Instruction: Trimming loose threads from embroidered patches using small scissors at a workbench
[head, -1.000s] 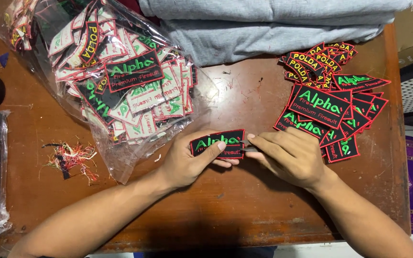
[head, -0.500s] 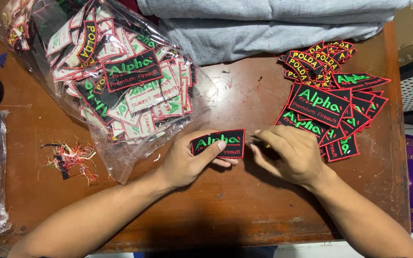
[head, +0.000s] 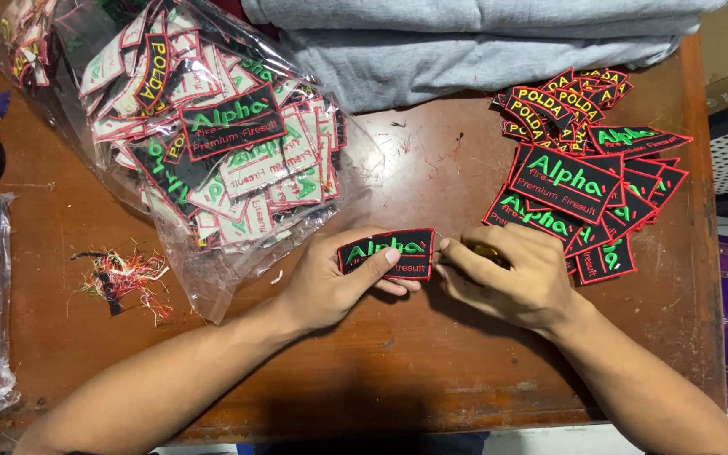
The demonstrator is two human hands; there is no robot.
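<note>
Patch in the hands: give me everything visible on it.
The patch is a black embroidered rectangle with a red stitched border and green lettering, face up, lying roughly flat just above the wooden table. The left hand pinches it, thumb on top, fingers under. The right hand meets its right edge and seems to hold something small and yellowish. Nothing else touches it.

Worktop [head: 431, 371]: worn brown wood, scratched, dull sheen. Patch [head: 388, 253]: matt black cloth, stitched edge. Bag [head: 212, 278], far left: clear glossy plastic, crinkled. Folded fabric [head: 482, 50], far: grey, soft, matt.
</note>
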